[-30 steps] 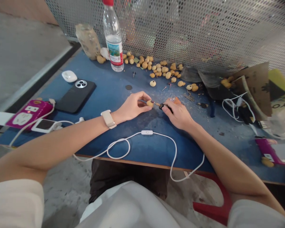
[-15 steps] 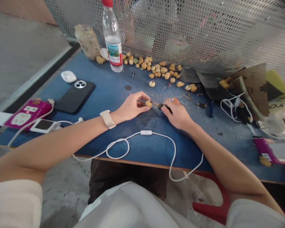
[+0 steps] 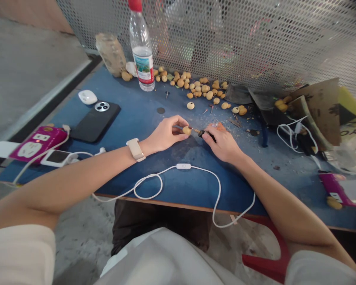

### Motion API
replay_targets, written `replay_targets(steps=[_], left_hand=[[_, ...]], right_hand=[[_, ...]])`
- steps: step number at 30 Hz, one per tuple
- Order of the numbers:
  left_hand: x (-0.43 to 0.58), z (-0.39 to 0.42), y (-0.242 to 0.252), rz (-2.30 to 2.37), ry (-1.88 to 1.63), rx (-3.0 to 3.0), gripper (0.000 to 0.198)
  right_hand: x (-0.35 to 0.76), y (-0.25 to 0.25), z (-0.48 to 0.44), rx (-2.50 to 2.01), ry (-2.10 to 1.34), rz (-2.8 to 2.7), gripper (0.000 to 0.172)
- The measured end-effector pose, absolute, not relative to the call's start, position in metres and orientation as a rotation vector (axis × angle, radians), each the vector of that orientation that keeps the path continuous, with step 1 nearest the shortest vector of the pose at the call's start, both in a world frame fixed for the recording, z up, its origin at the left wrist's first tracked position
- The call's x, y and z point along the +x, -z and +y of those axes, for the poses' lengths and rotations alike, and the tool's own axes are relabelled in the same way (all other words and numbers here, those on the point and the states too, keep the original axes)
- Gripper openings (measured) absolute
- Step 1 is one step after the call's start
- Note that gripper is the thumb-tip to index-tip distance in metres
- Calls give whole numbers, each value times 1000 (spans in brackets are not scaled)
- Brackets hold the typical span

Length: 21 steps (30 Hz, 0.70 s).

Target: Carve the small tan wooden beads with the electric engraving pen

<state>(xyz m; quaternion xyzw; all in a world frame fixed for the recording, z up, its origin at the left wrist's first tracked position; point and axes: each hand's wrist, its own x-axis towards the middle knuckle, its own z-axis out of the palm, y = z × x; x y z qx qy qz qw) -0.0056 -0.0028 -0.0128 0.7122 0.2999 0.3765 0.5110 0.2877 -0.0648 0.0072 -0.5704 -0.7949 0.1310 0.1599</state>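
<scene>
Blue workbench (image 3: 172, 188), scattered tan beads (image 3: 197, 89)

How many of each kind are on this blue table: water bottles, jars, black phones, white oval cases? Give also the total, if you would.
Plastic water bottle: 1
Jar: 1
Black smartphone: 1
White oval case: 1
Total: 4

Tan bead (image 3: 186, 130); scuffed blue worktable (image 3: 190, 190); grey honeycomb mesh (image 3: 225, 39); magenta power strip (image 3: 37, 143).
</scene>
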Motion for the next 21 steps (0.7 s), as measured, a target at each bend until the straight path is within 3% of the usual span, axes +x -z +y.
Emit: replay_targets(steps=[21], left_hand=[[-5,0,17,711,-917,1717,34]], right_hand=[[289,-6,-66,-1605,-356,-2301,48]])
